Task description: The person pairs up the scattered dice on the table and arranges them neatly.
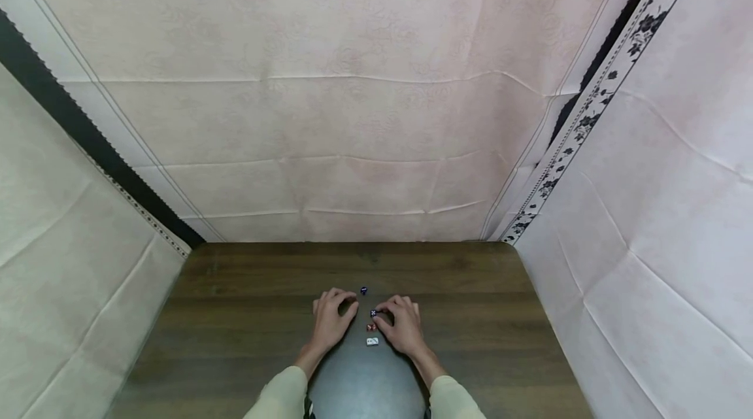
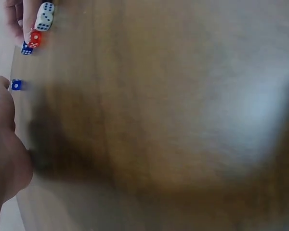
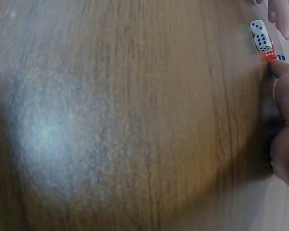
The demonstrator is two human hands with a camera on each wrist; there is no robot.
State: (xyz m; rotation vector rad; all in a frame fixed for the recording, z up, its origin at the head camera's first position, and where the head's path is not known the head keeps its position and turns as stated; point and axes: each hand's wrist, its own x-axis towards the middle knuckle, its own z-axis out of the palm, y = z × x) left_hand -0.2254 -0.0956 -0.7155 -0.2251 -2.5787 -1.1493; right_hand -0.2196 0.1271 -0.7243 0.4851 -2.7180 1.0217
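Observation:
My right hand (image 1: 402, 324) pinches a blue die (image 1: 373, 313) between thumb and index finger, low over the table. Just in front of it, toward me, sit two red dice (image 1: 371, 327) side by side. Nearer still is a pair of white dice (image 1: 372, 342), set against each other with blue pips showing in the right wrist view. A second blue die (image 1: 363, 290) lies farther out by itself. My left hand (image 1: 333, 319) rests with its fingers loosely bent and a gap inside them. Its fingertips are close beside that lone blue die, holding nothing.
The dice stand on a brown wood-grain table (image 1: 247, 314). Pale cloth sheets (image 1: 353, 118) hang behind its far edge and along both sides. Light reflects off the tabletop between my forearms.

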